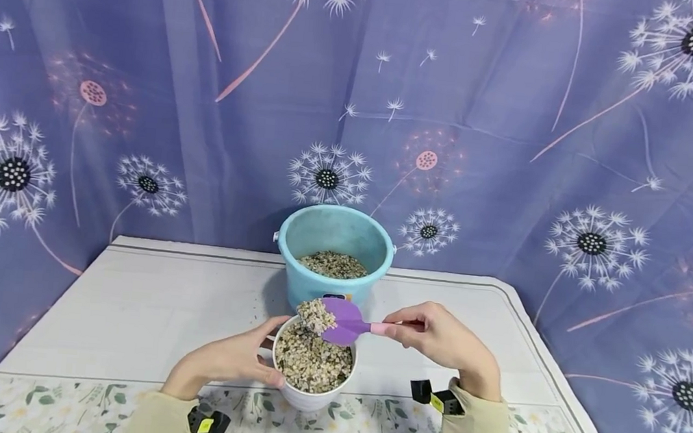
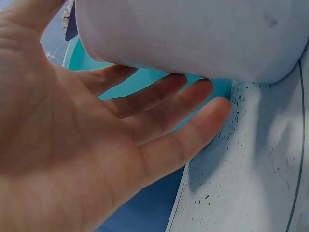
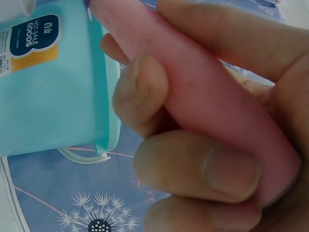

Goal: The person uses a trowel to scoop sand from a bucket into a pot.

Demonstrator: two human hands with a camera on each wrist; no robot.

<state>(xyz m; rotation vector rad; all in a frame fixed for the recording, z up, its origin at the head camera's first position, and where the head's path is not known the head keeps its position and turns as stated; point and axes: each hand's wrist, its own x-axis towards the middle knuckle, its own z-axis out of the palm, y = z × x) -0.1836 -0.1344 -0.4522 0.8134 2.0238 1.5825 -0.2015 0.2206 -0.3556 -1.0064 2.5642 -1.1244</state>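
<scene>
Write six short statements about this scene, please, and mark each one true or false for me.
1. The right hand grips the pink handle of a flat purple scoop. True.
2. The scoop is bare. False: a clump of speckled beige grains lies on it.
3. The left hand touches the round white bowl. True.
4. Grains lie inside the light-blue plastic bucket. True.
5. The bucket is upside down. False: it stands upright.
6. The blue-purple cloth backdrop is plain. False: it has dandelion prints.
</scene>
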